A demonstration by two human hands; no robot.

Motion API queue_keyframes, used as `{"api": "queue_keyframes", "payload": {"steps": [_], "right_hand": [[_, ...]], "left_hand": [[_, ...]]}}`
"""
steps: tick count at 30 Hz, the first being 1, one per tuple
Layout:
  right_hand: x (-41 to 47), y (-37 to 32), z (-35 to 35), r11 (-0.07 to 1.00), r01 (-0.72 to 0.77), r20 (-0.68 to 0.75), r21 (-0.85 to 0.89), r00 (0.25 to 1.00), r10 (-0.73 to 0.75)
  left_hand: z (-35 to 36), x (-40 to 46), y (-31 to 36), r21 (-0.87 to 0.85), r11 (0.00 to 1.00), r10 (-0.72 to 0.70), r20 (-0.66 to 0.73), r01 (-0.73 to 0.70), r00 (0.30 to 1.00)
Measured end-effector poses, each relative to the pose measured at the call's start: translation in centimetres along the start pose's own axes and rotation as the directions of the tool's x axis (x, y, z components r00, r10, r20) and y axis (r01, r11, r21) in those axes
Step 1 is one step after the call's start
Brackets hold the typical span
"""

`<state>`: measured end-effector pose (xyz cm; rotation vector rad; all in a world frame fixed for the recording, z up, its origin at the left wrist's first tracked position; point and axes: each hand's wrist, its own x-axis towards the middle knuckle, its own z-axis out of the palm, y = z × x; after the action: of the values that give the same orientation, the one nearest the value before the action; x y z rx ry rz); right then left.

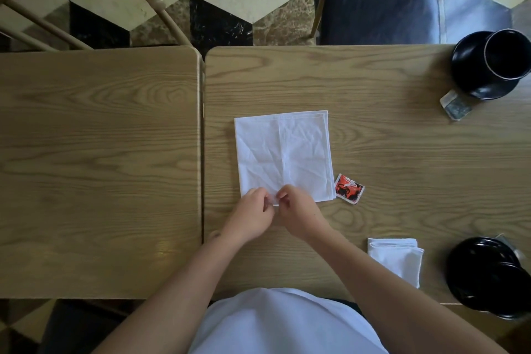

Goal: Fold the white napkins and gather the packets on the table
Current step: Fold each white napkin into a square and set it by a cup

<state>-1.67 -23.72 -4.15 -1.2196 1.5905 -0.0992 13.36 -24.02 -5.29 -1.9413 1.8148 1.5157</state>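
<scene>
A white napkin point(283, 152) lies flat as a creased square on the right wooden table point(388, 152). My left hand point(253, 214) and my right hand point(296, 214) meet at the middle of its near edge, both pinching the cloth there. A red and black packet point(348, 189) lies just off the napkin's near right corner, touching or almost touching it. A second white napkin point(398, 260), folded small, rests near the table's front right. A grey packet point(455, 106) sits beside the far black saucer.
A black cup on a black saucer point(488, 66) stands at the far right. Another black saucer point(485, 276) sits at the near right edge. A second wooden table point(97, 169) adjoins on the left. Chairs stand beyond the tables.
</scene>
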Motion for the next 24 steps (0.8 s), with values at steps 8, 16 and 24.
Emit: {"api": "queue_keyframes", "payload": {"steps": [8, 16, 24], "right_hand": [[-0.2, 5.2, -4.8, 0.993, -0.115, -0.126, -0.005, 0.986, 0.113], [-0.6, 4.8, -4.9, 0.985, -0.140, -0.210, 0.104, 0.965, 0.160], [-2.0, 5.8, -6.3, 0.904, -0.361, -0.338, 0.228, 0.842, 0.421]], "left_hand": [[-1.5, -0.3, -1.3, -0.126, 0.966, -0.233, -0.046, 0.226, 0.971], [-2.1, -0.7, -0.9, -0.202, 0.923, -0.347, -0.066, 0.328, 0.936], [-2.2, -2.0, -2.9, -0.639, 0.641, -0.599, -0.069, 0.426, 0.798]]}}
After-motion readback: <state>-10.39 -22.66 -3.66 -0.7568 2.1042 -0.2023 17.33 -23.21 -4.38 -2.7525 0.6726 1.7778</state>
